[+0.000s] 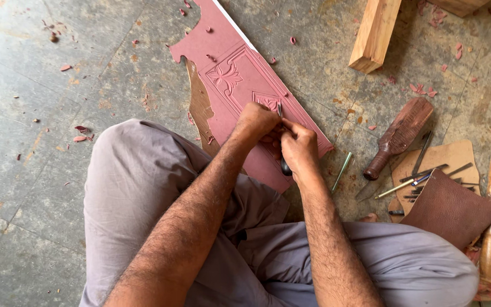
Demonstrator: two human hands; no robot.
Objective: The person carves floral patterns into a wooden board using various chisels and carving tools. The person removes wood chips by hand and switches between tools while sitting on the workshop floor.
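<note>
Both hands meet over a pink carved board (240, 74) lying on the floor (29, 142). The left hand (257, 121) and right hand (299, 149) clench together around a chisel (284, 162), its tip on the board's carving. A wooden mallet (399, 136) lies nearby.

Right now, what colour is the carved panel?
Dusty pink-red carved panel, with bare brown wood at one edge; head view.

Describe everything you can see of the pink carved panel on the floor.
The pink carved panel is a long flat board lying slantwise on the grey floor. Its painted face bears a lotus-like flower inside a cut border. The left edge is broken, showing bare brown wood. Both hands, left hand and right hand, rest on it, holding a carving tool against it.
</note>
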